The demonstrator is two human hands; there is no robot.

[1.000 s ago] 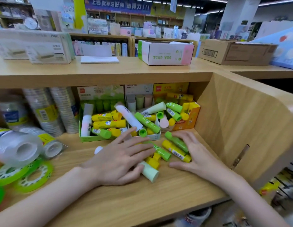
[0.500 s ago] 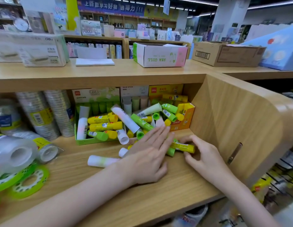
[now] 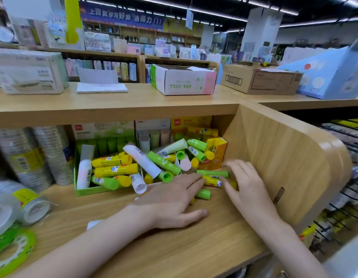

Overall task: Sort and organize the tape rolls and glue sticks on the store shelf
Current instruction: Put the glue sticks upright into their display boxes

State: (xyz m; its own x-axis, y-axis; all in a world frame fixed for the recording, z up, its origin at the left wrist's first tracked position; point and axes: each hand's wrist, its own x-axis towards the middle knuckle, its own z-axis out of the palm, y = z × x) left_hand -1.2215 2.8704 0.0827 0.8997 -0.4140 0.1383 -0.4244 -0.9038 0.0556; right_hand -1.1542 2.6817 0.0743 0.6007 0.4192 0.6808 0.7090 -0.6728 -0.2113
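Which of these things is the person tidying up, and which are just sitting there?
Being tidied:
- loose green and yellow plastic glue sticks between the left hand and right hand
- green cardboard tray of glue sticks
- clear tape rolls

Just sitting there:
- white and pink cardboard box
- brown cardboard carton

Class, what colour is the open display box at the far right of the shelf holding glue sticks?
Orange-yellow display box; shown in the head view.
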